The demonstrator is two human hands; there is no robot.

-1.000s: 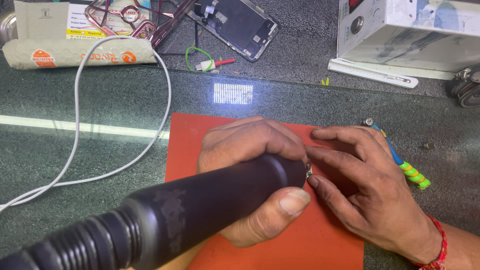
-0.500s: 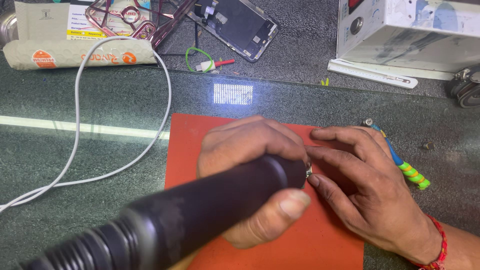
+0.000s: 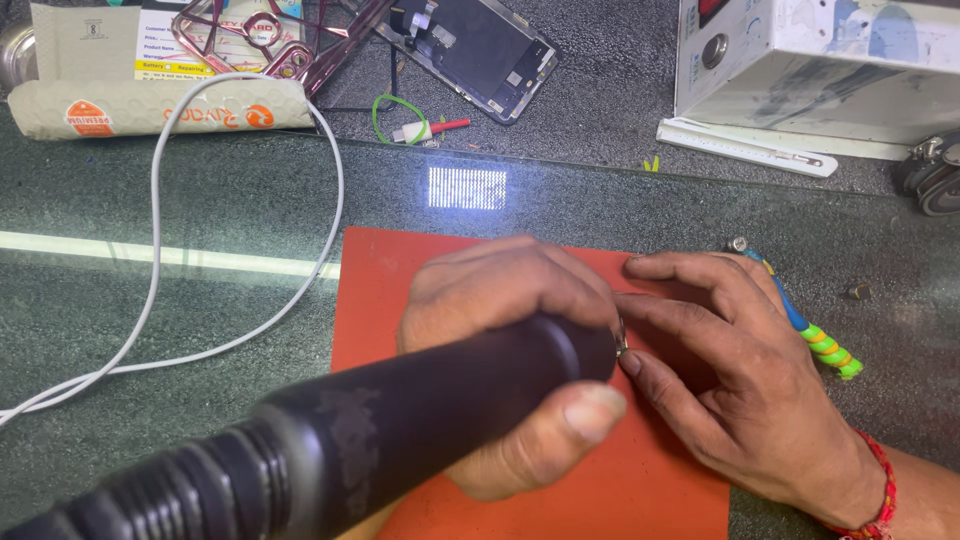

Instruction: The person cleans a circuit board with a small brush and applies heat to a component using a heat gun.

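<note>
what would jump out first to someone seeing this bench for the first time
The big black tool handle runs from the lower left toward the centre, with the left hand wrapped around it over the orange mat. Its tip meets the right hand, which presses flat on the mat. Behind, an opened phone lies at the top, and a white cable loops on the left.

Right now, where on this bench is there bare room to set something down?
The glass top is bare left of the orange mat, inside the white cable loop, and between mat and open phone. Crowded: the mat itself, under the left hand gripping the black tool and the right hand.
</note>
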